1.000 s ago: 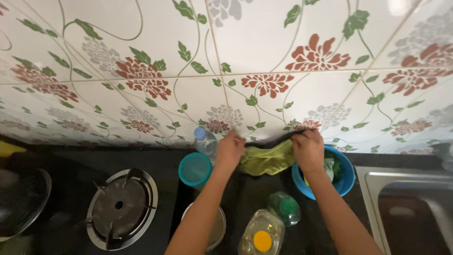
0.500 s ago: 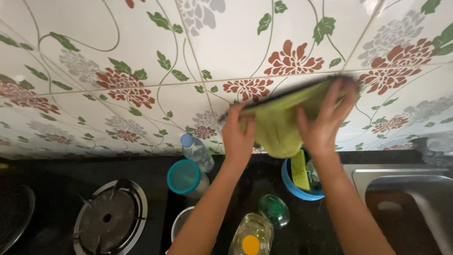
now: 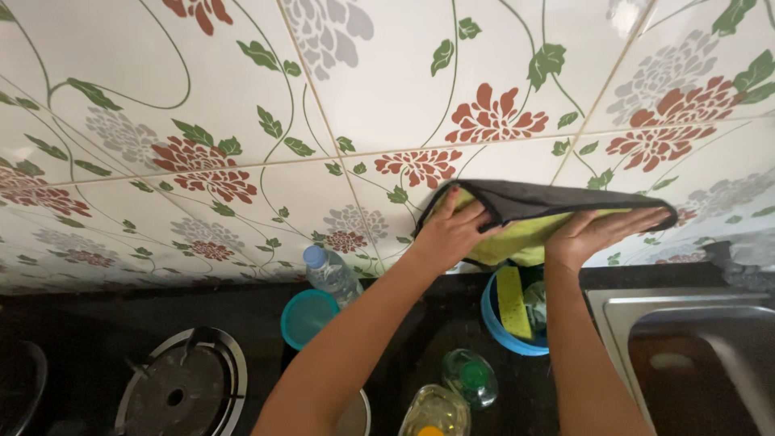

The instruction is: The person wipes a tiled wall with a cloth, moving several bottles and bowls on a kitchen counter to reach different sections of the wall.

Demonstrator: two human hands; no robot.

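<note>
A yellow-green cloth with a dark grey backing (image 3: pixel 525 211) is pressed flat against the flowered wall tiles (image 3: pixel 242 121). My left hand (image 3: pixel 454 230) grips its left end with the fingers curled over the cloth. My right hand (image 3: pixel 593 232) lies flat on its right part, fingers stretched toward the right. Both forearms reach up from the bottom of the view.
Below the hands stands a blue bowl (image 3: pixel 494 321) holding a yellow sponge (image 3: pixel 510 300). A clear water bottle (image 3: pixel 329 270), a teal lid (image 3: pixel 307 317), a green-capped bottle (image 3: pixel 471 378) and an oil bottle (image 3: pixel 436 412) stand on the black counter. Gas burner (image 3: pixel 179 396) at left, steel sink (image 3: pixel 694 355) at right.
Both hands lifted the cloth from above the blue bowl up onto the wall and spread it out flat against the tiles.
</note>
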